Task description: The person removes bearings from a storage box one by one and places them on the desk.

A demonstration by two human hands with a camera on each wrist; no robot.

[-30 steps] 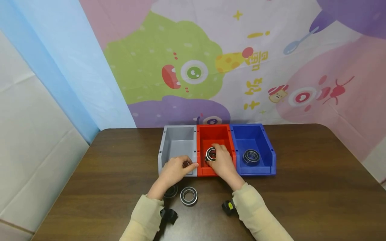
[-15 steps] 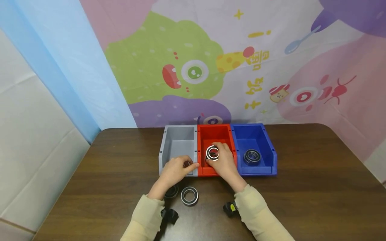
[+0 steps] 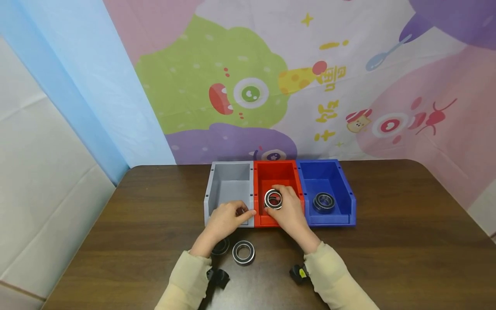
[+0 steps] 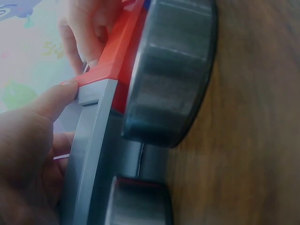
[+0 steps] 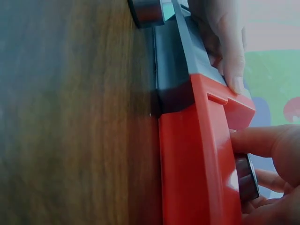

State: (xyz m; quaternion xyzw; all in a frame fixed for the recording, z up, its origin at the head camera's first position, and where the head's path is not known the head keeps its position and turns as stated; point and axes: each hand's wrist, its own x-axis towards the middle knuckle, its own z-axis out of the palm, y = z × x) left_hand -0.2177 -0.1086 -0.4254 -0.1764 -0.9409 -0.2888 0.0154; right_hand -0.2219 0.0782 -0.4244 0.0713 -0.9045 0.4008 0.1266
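Observation:
My right hand [image 3: 289,210] reaches over the front of the red bin [image 3: 276,172] and pinches a ball bearing [image 3: 267,199], tilted up inside it. A darker edge shows under that bearing; whether it is a second one, I cannot tell. Over the front of the grey bin [image 3: 232,172] lies my left hand [image 3: 226,218], its thumb [image 4: 58,101] on the rim where grey meets red. Its other fingers bend down inside the grey bin. A thin shiny edge [image 4: 61,157] shows beside them, and what they hold is hidden.
A blue bin [image 3: 317,170] adjoins the red one, with a bearing [image 3: 323,202] near its front. Two bearings lie on the wooden table [image 3: 135,241] before the grey bin: one bearing [image 3: 243,252] fully visible, another bearing [image 3: 221,246] partly behind the left wrist. A printed cloth hangs behind.
The bearing in my right hand has tilted slightly, and the right forearm has shifted a little to the right. My left hand keeps its place at the grey bin.

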